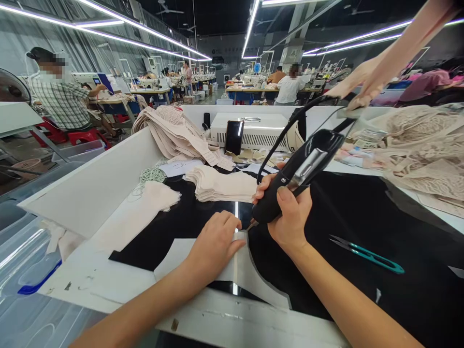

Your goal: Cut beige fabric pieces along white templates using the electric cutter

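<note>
My right hand (289, 216) is wrapped round the grip of a black corded hand tool (302, 166), its tip pointing down at the table by my left fingertips. My left hand (214, 244) lies palm down, fingers together, pressing a white sheet (181, 253) that rests on black fabric (362, 217). A stack of beige cut pieces (223, 183) sits just behind my hands. Teal thread snips (368, 254) lie on the black fabric to the right.
Another person's hand (357, 84) reaches in at the upper right over lace fabric (416, 145). A white machine box (253, 130) with a phone (234, 137) leaning on it stands behind. Folded beige garments (174, 130) pile at the back left. Workers sit at sewing stations beyond.
</note>
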Demonstrator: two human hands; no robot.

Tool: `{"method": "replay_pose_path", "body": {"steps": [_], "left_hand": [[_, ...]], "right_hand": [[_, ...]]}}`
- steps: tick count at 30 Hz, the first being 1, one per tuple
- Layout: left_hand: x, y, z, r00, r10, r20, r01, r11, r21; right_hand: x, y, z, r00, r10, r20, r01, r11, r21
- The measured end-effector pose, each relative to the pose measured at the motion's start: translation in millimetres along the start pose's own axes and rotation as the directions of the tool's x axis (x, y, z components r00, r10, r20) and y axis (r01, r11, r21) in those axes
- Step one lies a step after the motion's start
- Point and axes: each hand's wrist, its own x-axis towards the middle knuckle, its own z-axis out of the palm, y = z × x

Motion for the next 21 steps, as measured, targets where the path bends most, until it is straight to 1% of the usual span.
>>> {"method": "replay_pose_path", "body": {"steps": [2,4,6,8,11,14,17,21], "left_hand": [[-3.3,3.5,0.7,0.991,0.130,0.004,-0.130,0.988,0.079],[-7.3,6.2,2.2,0.967,0.250,0.047,-0.254,0.958,0.134],[-11.9,7.3,4.5,0.946,0.311,0.088,-0.322,0.931,0.174],[-17.2,6.8,7.2,0.937,0.334,0.100,-0.348,0.913,0.212],[-25.3,4.4,10.7,0.929,0.362,0.080,-0.370,0.894,0.251],[-31.4,1.6,14.3,0.908,0.419,0.018,-0.408,0.873,0.268],[-34.2,-0.8,18.9,0.886,0.460,-0.049,-0.422,0.848,0.320],[-34.8,-2.7,24.4,0.887,0.459,-0.055,-0.415,0.842,0.345]], "right_hand": [[-0.1,0.1,-0.4,1.000,-0.008,0.000,0.008,1.000,-0.013],[-0.3,0.4,-0.8,1.000,-0.009,-0.004,0.009,1.000,-0.019],[-0.6,0.7,-0.8,1.000,-0.007,-0.011,0.007,1.000,-0.017],[-0.8,0.8,-0.3,1.000,-0.008,-0.013,0.008,1.000,-0.012],[-0.6,0.4,1.1,1.000,-0.009,-0.010,0.009,1.000,-0.009],[-0.3,-0.5,1.9,1.000,-0.002,-0.017,0.002,1.000,-0.023],[-0.2,-1.5,1.5,1.000,0.008,-0.026,-0.009,0.999,-0.033],[-0.4,-2.4,0.7,1.000,0.015,-0.026,-0.017,0.998,-0.054]]}}
